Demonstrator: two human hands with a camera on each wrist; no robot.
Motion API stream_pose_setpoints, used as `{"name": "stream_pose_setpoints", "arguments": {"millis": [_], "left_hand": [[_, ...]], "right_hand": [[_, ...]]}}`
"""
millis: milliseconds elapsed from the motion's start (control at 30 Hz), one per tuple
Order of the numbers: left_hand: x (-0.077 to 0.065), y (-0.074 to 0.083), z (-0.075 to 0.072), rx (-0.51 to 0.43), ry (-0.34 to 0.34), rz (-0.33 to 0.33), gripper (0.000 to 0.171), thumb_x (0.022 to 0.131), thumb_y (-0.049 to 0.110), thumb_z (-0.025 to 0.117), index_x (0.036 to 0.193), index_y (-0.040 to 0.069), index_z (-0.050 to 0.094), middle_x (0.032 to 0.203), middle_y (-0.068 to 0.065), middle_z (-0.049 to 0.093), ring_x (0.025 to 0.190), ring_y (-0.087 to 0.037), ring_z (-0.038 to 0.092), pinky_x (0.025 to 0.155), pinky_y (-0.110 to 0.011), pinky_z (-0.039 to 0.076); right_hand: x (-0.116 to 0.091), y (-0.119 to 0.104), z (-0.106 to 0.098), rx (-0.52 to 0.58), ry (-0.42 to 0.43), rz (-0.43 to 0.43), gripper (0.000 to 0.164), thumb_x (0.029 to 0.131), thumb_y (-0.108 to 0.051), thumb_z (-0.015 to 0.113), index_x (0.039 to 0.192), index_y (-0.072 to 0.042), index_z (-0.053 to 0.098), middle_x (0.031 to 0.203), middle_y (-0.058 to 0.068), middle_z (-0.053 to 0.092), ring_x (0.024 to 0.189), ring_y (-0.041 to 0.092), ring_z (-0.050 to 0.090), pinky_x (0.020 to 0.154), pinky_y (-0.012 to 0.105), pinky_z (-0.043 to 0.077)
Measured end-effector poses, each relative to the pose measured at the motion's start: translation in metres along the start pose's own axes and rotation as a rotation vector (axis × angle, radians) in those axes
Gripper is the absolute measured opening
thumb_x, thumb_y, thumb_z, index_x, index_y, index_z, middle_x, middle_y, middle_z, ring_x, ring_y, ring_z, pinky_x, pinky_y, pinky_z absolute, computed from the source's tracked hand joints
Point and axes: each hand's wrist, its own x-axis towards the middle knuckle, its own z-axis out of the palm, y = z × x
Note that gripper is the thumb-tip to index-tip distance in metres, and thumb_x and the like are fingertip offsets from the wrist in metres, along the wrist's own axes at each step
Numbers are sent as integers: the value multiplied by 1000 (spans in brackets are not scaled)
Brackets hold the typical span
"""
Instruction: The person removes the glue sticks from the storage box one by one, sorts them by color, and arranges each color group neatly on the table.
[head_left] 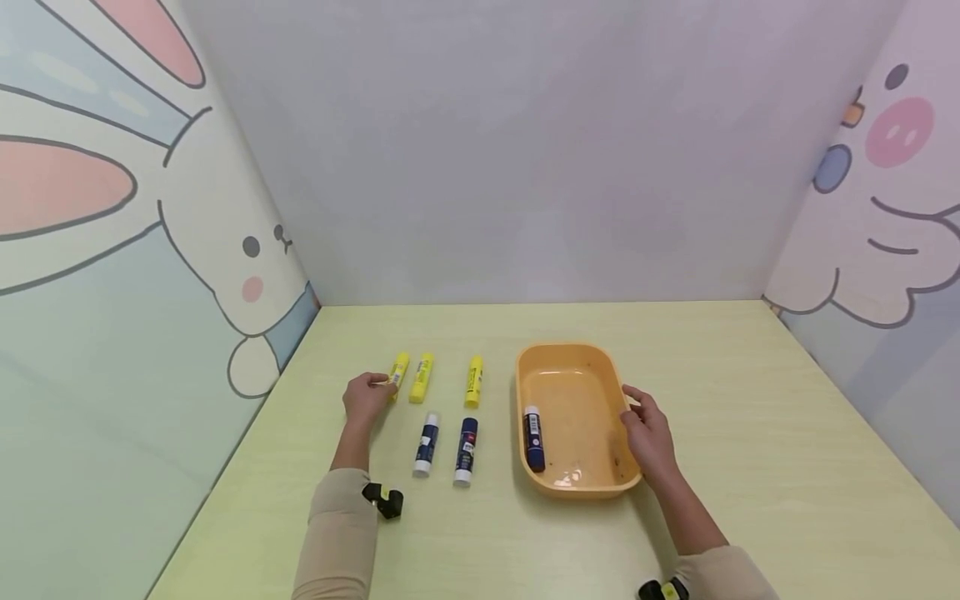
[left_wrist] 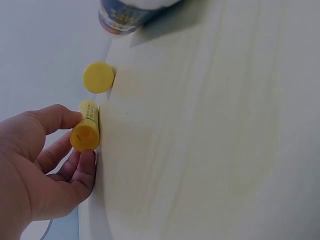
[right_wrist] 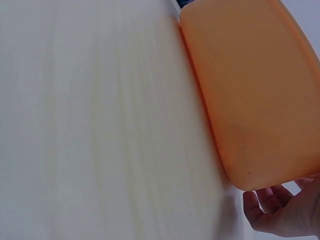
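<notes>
At the left of the table, my left hand pinches a yellow glue stick lying on the tabletop, its round end toward the left wrist camera. Just right of it lies a second yellow glue stick, and a third yellow glue stick is farther right. Nearer to me are two dark blue glue sticks with white ends, one left and one right. My right hand grips the right side of an orange plastic tray. Inside the tray, along its left wall, lies another blue glue stick.
A pale wooden table carries everything. A plain grey wall stands at its back edge. Side walls with cartoon animals close it in, a rabbit on the left and a pink-nosed figure on the right.
</notes>
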Motion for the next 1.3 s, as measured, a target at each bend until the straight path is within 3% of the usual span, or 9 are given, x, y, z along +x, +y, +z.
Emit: {"name": "stream_pose_setpoints", "arguments": {"millis": [200,467,800,900,1133,1300], "left_hand": [[0,-2,-1,-13,-14,-1,34,83,16,66,113,1,61,108,-17,58,97,-30,53,79,-39,44],[-3,0,-3,-7,-5,0,37,83,18,67,115,1,60,106,-17,59,94,-29,54,72,-34,44],[-16,15,-16,-40,72,30,42,83,21,68,119,2,58,115,-18,53,103,-31,48,80,-42,46],[-20,24,-17,-58,58,38,42,83,20,67,120,1,57,115,-18,53,103,-31,48,84,-43,44],[-32,38,-12,-70,49,35,39,82,21,69,115,2,60,107,-15,56,94,-31,53,70,-49,48],[-47,49,-12,-124,-42,60,43,84,20,68,120,1,58,111,-17,54,99,-31,51,78,-41,45]], "right_hand": [[0,0,0,8,1,4,42,95,-4,37,138,-4,38,119,26,49,102,31,47,77,34,41],[1,0,1,6,-1,8,42,96,-5,37,138,-4,38,118,26,49,102,31,47,78,35,41],[-1,-2,0,3,-9,24,43,96,-5,36,139,-4,36,121,25,47,105,33,46,81,39,40],[-1,-2,0,-7,-1,21,43,96,-5,36,138,-4,37,119,26,48,103,33,47,79,37,41],[0,0,2,-19,17,2,42,95,-4,37,137,-4,39,115,26,50,99,32,49,75,32,42],[-1,0,1,-31,12,2,43,95,-4,37,138,-3,38,116,25,49,99,32,48,74,32,42]]}}
